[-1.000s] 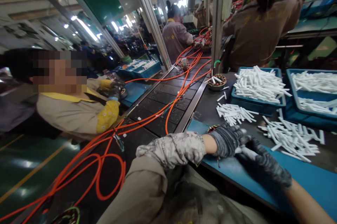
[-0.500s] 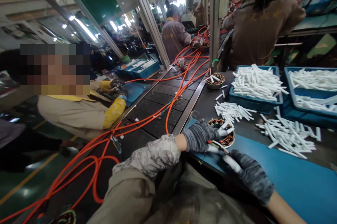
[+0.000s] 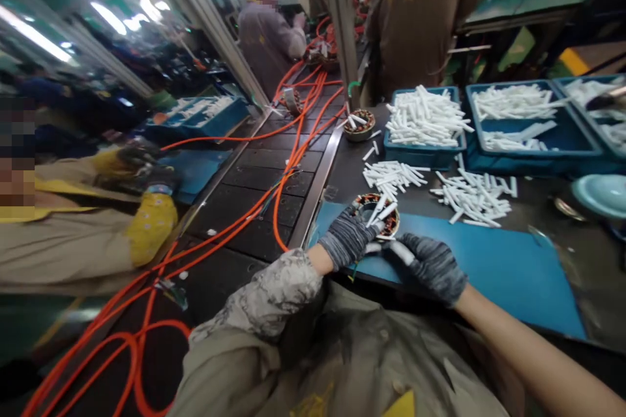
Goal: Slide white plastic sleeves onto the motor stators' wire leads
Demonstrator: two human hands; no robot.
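A ring-shaped motor stator (image 3: 391, 226) with copper windings and white sleeves stands on the blue mat (image 3: 469, 260) before me. My left hand (image 3: 347, 235), in a grey knitted glove with pale fingertips, is at its near left edge. Its fingers are closed on thin wires with a white sleeve. My right hand (image 3: 433, 267), gloved alike, is close to the stator's near side. The fingers there are bent together by the wire end; what they pinch is too small to make out. Loose white sleeves (image 3: 394, 177) lie just behind the stator.
Blue bins of white sleeves (image 3: 425, 154) stand at the back, with another sleeve pile (image 3: 474, 198) before them. A second stator (image 3: 359, 130) sits near the metal post. Orange hoses (image 3: 278, 205) run along the conveyor (image 3: 244, 175) on the left. A co-worker's yellow sleeve (image 3: 151, 228) is across it.
The view has swung right, so the scene sits further left and more bins show. Both my hands stay by the stator, and the right hand remains close to the left.
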